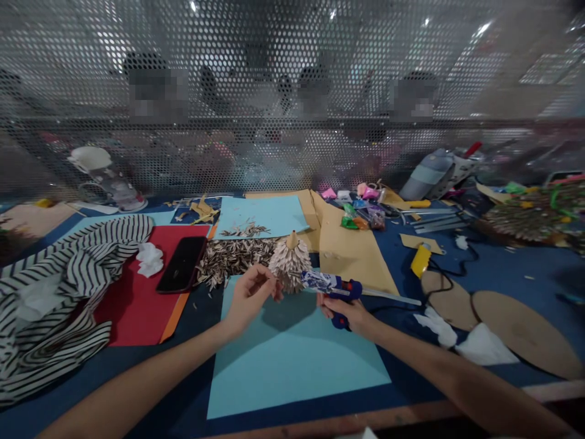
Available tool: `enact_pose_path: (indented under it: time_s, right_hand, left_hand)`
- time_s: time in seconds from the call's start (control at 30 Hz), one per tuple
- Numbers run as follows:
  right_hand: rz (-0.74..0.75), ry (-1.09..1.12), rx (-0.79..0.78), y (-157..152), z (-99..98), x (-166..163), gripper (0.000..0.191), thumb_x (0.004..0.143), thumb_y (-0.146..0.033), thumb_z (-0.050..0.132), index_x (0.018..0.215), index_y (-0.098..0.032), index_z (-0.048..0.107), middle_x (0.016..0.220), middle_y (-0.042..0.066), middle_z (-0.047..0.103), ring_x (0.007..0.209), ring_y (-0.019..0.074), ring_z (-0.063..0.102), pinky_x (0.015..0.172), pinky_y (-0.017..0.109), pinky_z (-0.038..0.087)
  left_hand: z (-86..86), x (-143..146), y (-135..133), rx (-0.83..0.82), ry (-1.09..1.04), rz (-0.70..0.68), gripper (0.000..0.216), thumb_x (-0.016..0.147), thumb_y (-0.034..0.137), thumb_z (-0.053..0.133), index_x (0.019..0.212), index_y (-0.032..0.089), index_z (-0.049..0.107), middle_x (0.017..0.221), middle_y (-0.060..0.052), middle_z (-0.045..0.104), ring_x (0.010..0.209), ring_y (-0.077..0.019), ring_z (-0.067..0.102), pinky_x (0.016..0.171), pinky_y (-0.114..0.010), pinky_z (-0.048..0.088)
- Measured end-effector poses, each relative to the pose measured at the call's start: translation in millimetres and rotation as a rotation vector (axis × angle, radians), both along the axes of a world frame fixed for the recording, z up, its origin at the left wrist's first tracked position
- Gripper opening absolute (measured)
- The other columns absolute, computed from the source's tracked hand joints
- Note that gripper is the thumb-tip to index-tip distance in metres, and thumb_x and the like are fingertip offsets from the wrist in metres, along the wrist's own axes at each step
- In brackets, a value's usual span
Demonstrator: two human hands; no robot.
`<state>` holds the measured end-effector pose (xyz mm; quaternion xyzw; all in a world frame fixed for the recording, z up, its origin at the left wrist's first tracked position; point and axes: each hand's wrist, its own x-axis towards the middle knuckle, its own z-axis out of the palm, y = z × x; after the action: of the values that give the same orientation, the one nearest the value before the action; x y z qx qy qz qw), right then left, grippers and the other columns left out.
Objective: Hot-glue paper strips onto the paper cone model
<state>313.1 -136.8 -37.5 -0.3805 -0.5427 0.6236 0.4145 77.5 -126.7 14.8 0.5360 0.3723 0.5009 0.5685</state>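
A small cone (291, 265) covered in overlapping pale seed-like scales, its bare tip tan, stands upright on a light blue sheet (292, 360). My right hand (347, 312) is wrapped round a blue hot glue gun (331, 285), a glue stick (390, 296) jutting from its back. The gun's nozzle end points left at the cone's lower right side. Close by the cone's left side is my left hand (253, 296), thumb and fingers curled together; whatever they hold is too small to make out. Behind that hand lies a heap of brownish seed husks (240, 259).
To the left are a black phone (181, 263), a red folder (132, 305) and striped cloth (68, 274). Cardboard discs (521, 326), crumpled tissues (487, 344) and a yellow item (421, 261) by a black cord lie right. A perforated metal screen (265, 152) stands behind.
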Motion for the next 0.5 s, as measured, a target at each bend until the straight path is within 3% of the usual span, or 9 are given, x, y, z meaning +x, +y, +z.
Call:
enact_pose_path:
  time_s: [0.5]
  right_hand:
    - [-0.064, -0.085, 0.03, -4, 10.2, 1, 0.032, 0.078, -0.048, 0.06, 0.066, -0.019, 0.056, 0.052, -0.003, 0.048, 0.052, 0.0128, 0.047, 0.055, 0.028, 0.037]
  left_hand:
    - [1.6, 4, 3, -0.034, 0.035, 0.132, 0.024, 0.078, 0.04, 0.064, 0.076, 0.017, 0.062, 0.061, 0.002, 0.057, 0.053, -0.0096, 0.052, 0.051, -0.022, 0.043]
